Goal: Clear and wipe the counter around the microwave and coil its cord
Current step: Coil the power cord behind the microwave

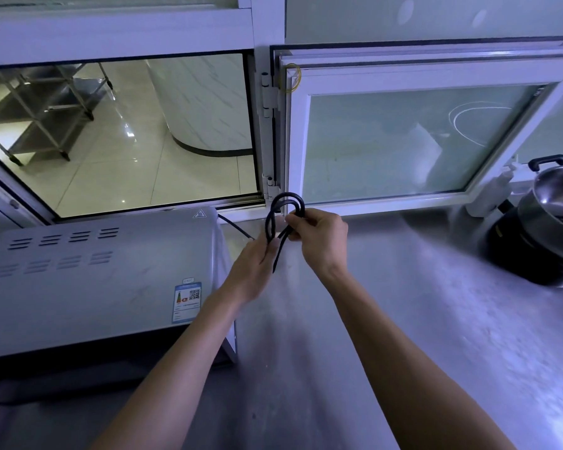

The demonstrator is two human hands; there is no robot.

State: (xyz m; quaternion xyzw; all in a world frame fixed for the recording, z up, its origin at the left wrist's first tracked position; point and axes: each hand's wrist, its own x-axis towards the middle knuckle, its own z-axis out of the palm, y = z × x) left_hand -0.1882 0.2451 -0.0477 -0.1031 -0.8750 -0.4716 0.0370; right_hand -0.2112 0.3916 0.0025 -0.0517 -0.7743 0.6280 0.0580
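A commercial kitchen, by its fittings: a steel table [403, 319] carries a microwave [95, 274] at the left and stacked steel pots [553, 216] at the far right, and a serving hatch [127, 134] behind shows steel racks [46, 105] on a tiled floor

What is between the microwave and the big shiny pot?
In the head view, the two hands, left hand and right hand, hold the looped black cord there. The rest between the microwave and the pot is bare grey counter.
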